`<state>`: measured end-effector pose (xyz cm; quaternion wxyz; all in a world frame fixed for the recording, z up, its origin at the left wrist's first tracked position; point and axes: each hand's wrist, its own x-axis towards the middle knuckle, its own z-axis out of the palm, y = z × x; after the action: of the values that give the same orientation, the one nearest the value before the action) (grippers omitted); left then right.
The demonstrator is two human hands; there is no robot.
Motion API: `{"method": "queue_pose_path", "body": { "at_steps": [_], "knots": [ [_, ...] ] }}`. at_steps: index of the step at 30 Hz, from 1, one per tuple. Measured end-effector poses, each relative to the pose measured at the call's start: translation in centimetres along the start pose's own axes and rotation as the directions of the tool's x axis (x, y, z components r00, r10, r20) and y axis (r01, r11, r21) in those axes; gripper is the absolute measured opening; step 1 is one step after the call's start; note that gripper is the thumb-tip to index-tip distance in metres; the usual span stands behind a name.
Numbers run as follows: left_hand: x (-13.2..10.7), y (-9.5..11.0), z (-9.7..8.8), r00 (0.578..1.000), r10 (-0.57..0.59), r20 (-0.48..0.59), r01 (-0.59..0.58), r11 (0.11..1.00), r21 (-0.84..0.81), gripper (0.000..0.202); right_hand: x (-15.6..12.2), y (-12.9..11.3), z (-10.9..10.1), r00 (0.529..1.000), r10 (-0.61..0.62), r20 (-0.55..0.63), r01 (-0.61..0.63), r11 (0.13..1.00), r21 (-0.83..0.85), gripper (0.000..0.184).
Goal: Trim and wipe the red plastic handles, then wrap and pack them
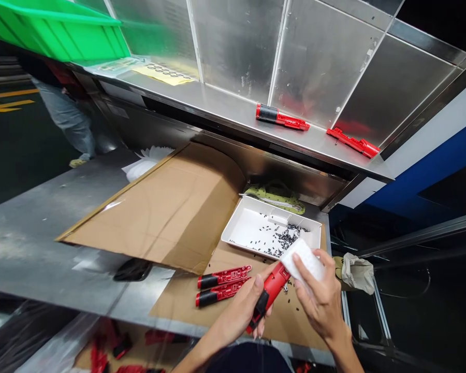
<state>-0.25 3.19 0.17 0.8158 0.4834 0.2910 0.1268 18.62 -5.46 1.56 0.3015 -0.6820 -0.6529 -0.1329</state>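
Note:
My left hand (243,305) is wrapped round a red and black plastic tool body (270,292), held tilted above the cardboard near the bench's front edge. My right hand (320,295) grips a white block (305,259) and presses it against the top end of that tool body. Just left of my hands two more red and black tool halves (222,285) lie side by side on the cardboard. Behind my hands stands a white tray (244,228) with several small dark screws scattered in it.
A large cardboard sheet (166,207) covers the steel bench. On the steel shelf above lie a red tool part (281,118) and a red shell half (353,142). A green bin (58,28) sits top left. Another person's legs (68,111) stand at far left. More red parts (112,349) lie below the bench.

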Motion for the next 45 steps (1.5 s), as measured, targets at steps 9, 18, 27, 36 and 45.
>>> {"method": "queue_pose_path", "body": {
  "at_steps": [9,18,27,36,45],
  "knots": [
    [-0.7,0.2,0.1,0.992,0.093,-0.088,-0.064,0.957,0.284,0.097,0.6,-0.1,0.2,1.0,0.007,0.026,-0.005,0.996,-0.091,0.041],
    [-1.1,0.0,0.0,0.972,0.174,-0.158,-0.106,0.924,0.367,0.086,0.2,-0.6,1.8,0.998,0.037,-0.041,-0.039,0.999,-0.036,0.041],
    [-0.4,-1.4,-2.0,0.998,-0.063,0.012,0.064,0.97,-0.233,0.098,1.2,7.0,2.3,0.898,0.411,-0.155,-0.402,0.911,0.088,0.05],
    [-0.2,-1.0,-1.8,0.981,-0.099,0.169,0.17,0.859,-0.482,0.08,-0.5,-0.7,2.2,0.975,0.178,-0.132,-0.138,0.953,0.268,0.051],
    [-2.2,-0.7,-5.6,0.898,-0.235,0.373,0.301,0.945,-0.129,0.078,1.0,4.4,-0.9,0.95,0.189,0.25,-0.254,0.932,0.259,0.042]
  ]
}}
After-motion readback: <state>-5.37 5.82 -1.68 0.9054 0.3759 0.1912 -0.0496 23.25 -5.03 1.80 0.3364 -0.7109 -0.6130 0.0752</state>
